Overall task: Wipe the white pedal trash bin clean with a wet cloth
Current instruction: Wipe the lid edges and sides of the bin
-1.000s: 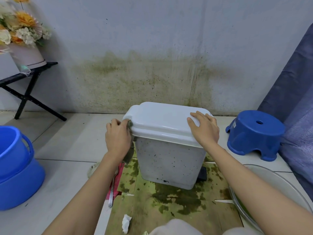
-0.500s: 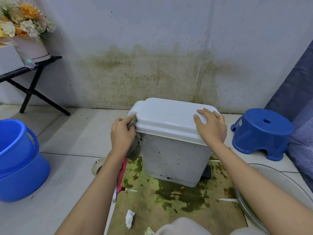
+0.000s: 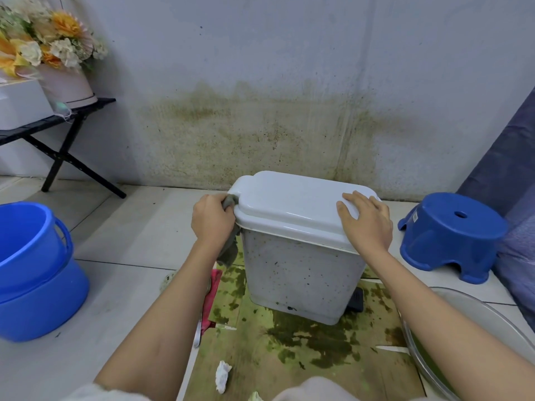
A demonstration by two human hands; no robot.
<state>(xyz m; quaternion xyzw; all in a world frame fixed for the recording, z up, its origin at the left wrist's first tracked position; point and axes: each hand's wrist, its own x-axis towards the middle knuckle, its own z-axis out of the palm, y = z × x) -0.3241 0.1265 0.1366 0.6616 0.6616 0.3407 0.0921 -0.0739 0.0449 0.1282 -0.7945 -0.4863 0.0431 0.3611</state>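
At 9 o'clock on the bin [image 3: 304, 273], left hand [image 3: 212, 224] grips cloth [image 3: 229, 247] vs lid edge; right hand [image 3: 365, 224] flat, steadying lid [image 3: 295, 206]. Imo press firm, short strokes.

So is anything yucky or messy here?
Yes. Green-brown stains blotch the cardboard under the bin, whose front is speckled dark. The wall behind is stained too, and a crumpled tissue lies nearby.

Both arms reach forward. Left hand [image 3: 212, 221] curled, gripping. Right hand [image 3: 366, 221] flat, fingers spread, palm down.
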